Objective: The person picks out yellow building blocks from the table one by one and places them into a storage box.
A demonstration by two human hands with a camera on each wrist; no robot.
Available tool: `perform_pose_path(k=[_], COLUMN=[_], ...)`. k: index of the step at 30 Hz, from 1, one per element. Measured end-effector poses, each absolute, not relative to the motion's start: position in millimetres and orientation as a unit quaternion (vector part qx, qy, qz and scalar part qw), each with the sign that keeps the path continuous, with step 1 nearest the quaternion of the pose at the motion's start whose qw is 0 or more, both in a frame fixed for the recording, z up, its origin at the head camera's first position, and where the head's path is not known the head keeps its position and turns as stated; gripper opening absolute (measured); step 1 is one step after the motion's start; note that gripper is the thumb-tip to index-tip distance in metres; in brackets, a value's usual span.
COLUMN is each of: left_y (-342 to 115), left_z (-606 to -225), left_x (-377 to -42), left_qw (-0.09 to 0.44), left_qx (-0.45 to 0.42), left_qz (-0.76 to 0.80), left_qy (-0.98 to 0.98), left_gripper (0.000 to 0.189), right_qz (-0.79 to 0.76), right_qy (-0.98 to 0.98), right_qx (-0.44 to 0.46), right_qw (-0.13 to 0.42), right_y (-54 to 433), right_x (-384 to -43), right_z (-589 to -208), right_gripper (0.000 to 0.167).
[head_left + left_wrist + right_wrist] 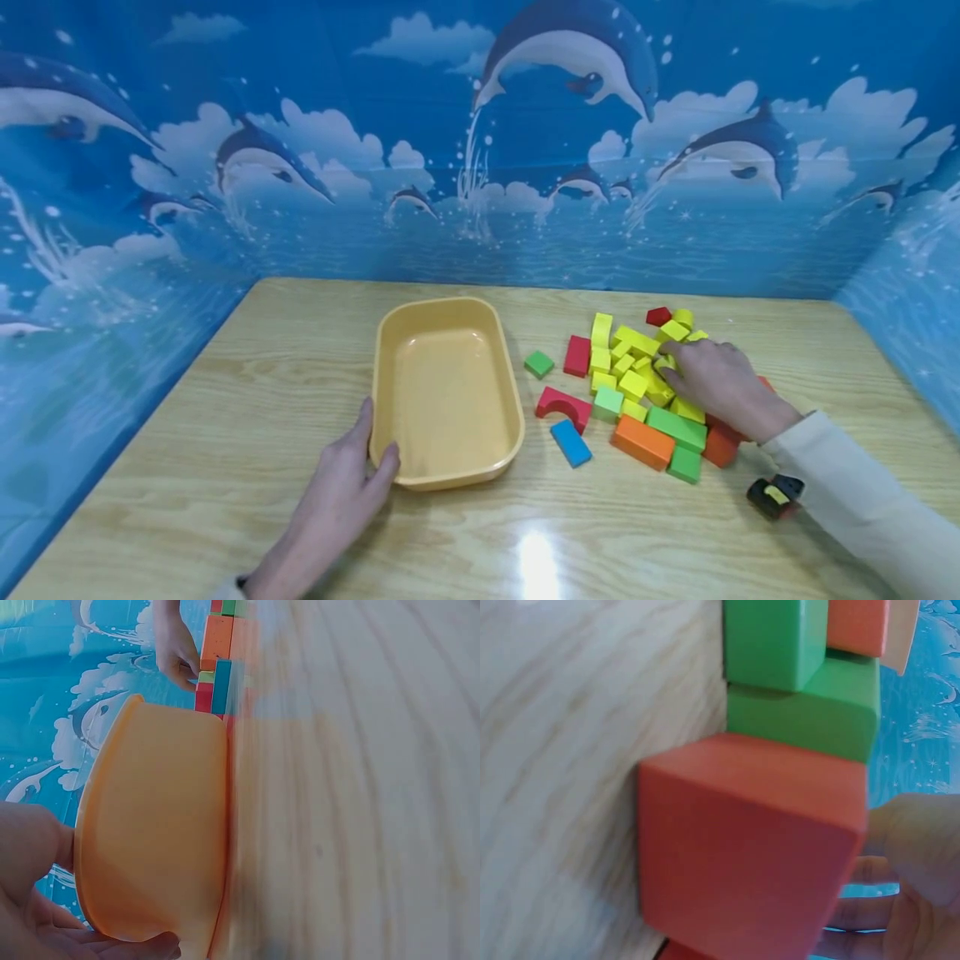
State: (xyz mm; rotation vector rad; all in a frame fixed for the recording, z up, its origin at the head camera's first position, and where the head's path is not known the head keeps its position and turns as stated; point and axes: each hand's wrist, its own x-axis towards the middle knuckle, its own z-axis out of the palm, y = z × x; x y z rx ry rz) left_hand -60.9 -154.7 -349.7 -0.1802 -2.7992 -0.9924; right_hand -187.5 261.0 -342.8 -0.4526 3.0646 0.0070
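An amber plastic basin (442,400) stands on the wooden table, bare inside. My left hand (337,483) grips its near left corner, thumb over the rim and fingers against the outer wall, as the left wrist view also shows. To the right lies a heap of yellow wooden blocks (633,385). Over the heap's right side, my right hand (716,379) pinches a small yellow block (663,363) between thumb and forefinger. The right wrist view has a big red block (750,840) hiding those fingertips.
Around the heap lie green blocks (677,427), an orange block (642,442), a red arch (564,406) and a blue block (572,442). A small black piece (772,497) sits beneath my right sleeve. A dolphin-print curtain (450,208) borders the table.
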Motion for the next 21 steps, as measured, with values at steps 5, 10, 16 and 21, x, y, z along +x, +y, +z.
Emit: perform_pose_path(k=[5, 10, 16, 21], left_y=[-154.0, -153.0, -152.6, -153.0], left_z=[-349.4, -349.7, -351.5, -352.0], left_x=[-61.0, -61.9, -62.6, -61.9], left_qw=[0.077, 0.063, 0.069, 0.081], left_qx=[-0.055, -0.043, -0.045, -0.051], left_qz=[-0.341, -0.353, -0.354, -0.349], left_qy=[-0.935, -0.932, -0.931, -0.932], left_gripper=[0.067, 0.068, 0.067, 0.066], right_qz=[-0.002, -0.018, -0.029, -0.044], right_qy=[0.99, 0.991, 0.992, 0.993], right_qx=[-0.138, -0.128, -0.114, -0.098], right_qw=[0.031, 0.036, 0.046, 0.042], right_y=[259.6, 260.3, 260.0, 259.2], right_x=[-187.6, -187.0, -186.9, -185.0], right_z=[-340.0, -339.4, -338.4, -334.6], right_gripper=[0.039, 0.04, 0.048, 0.061])
